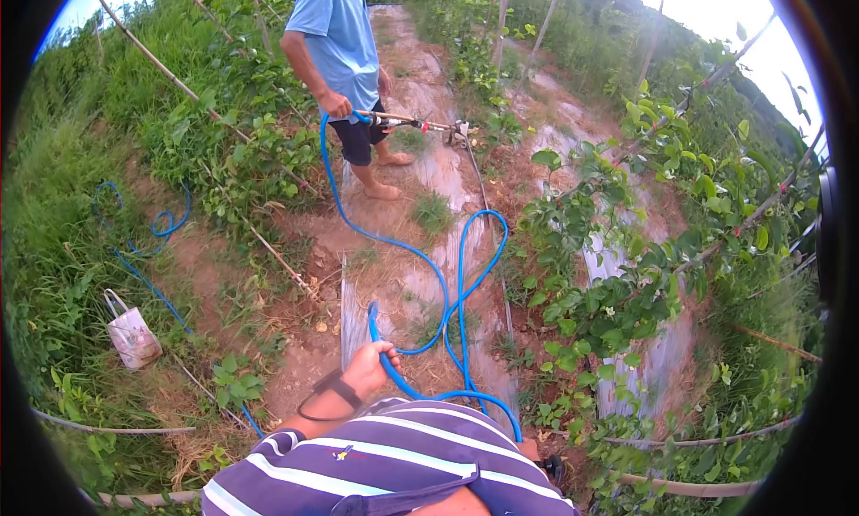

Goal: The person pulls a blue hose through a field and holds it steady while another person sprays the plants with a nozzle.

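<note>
- I saw the left hand (365, 369) wrapped around a blue hose (461, 274).
- The right hand (529, 448) was mostly hidden past the striped shirt (394, 440); I couldn't tell its grip.
- The hose lay looped on the ground ahead, near a barefoot co-worker (338, 51) holding a pole (429, 124).

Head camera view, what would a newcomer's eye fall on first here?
Probably the bright blue hose, looping through the middle and gripped in the left hand. Next, the barefoot person near the top, holding a pole. Then perhaps the pale bag on the left side.
</note>
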`<action>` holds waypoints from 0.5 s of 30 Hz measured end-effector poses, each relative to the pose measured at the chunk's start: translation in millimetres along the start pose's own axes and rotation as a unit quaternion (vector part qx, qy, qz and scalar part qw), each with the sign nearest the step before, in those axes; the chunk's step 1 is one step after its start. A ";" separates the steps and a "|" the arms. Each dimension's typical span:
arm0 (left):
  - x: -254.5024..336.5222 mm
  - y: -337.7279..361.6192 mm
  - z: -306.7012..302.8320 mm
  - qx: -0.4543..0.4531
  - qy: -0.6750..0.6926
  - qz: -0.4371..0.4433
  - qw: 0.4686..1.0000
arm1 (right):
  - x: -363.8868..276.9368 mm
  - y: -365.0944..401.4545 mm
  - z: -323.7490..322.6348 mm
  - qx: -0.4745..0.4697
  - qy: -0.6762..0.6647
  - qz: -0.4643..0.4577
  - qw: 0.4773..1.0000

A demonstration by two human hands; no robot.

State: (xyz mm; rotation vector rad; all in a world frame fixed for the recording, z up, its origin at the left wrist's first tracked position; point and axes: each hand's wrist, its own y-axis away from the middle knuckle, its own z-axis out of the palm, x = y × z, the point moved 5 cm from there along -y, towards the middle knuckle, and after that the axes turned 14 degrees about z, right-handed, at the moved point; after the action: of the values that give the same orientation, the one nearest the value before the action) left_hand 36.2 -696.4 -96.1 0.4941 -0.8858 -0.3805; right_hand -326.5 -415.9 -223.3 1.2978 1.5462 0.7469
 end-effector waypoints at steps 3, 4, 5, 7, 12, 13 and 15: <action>3.1 7.5 10.4 0.015 -0.022 0.002 1.000 | 15.9 -18.6 3.6 -0.001 -0.002 -0.005 1.000; 2.8 8.2 12.8 0.011 -0.024 0.000 1.000 | 19.4 -22.8 3.5 0.003 0.006 0.004 1.000; 3.2 8.2 12.8 0.009 -0.025 0.005 1.000 | 15.3 -13.7 1.7 0.012 0.013 0.000 1.000; 4.7 8.6 13.7 0.004 -0.029 0.010 1.000 | 27.4 -32.2 5.0 0.020 0.020 -0.015 0.999; -1.3 0.2 7.1 -0.013 -0.010 -0.007 1.000 | 26.9 -20.4 5.8 0.014 0.024 0.005 1.000; -1.5 -0.5 7.8 -0.015 -0.005 -0.007 1.000 | 22.5 -14.0 4.0 0.012 0.030 0.009 0.999; -2.3 -1.2 7.4 -0.017 -0.007 -0.007 1.000 | 24.7 -17.8 3.8 0.012 0.032 0.014 0.999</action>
State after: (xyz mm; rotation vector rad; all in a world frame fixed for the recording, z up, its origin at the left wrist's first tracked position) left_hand 28.8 -698.1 -94.3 0.4678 -0.8882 -0.4119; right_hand -329.5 -397.0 -247.3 1.3263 1.5946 0.7969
